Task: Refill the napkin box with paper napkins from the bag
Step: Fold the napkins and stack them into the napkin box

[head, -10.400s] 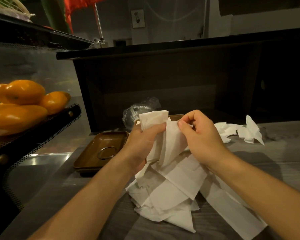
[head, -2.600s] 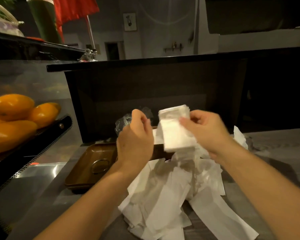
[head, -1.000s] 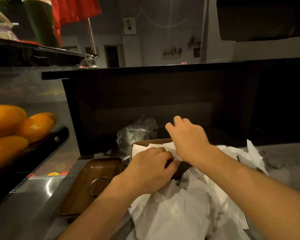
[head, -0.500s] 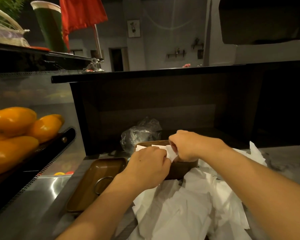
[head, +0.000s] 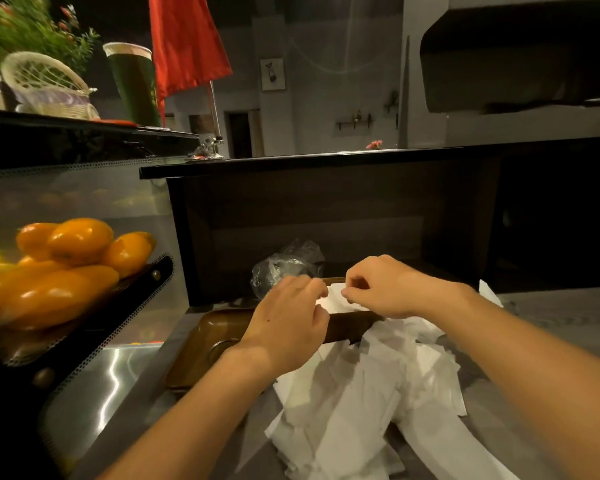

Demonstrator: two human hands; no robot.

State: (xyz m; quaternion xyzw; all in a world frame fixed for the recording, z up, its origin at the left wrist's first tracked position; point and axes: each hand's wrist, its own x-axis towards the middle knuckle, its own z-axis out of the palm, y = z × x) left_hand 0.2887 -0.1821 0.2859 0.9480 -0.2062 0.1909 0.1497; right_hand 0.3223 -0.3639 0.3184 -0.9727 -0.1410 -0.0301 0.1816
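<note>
L hand (head: 288, 323), R hand (head: 381, 289) prob. pinching napkins (head: 336, 301), box (head: 347, 327) rim

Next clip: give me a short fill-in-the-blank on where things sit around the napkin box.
1. Both hands, left hand and right hand, work at the open top of the brown ____.
2. The loose napkins heaped nearer the camera are ____ in colour.
3. The crumpled clear plastic bag lies ____ the box.
Missing: napkin box; white; behind
</note>
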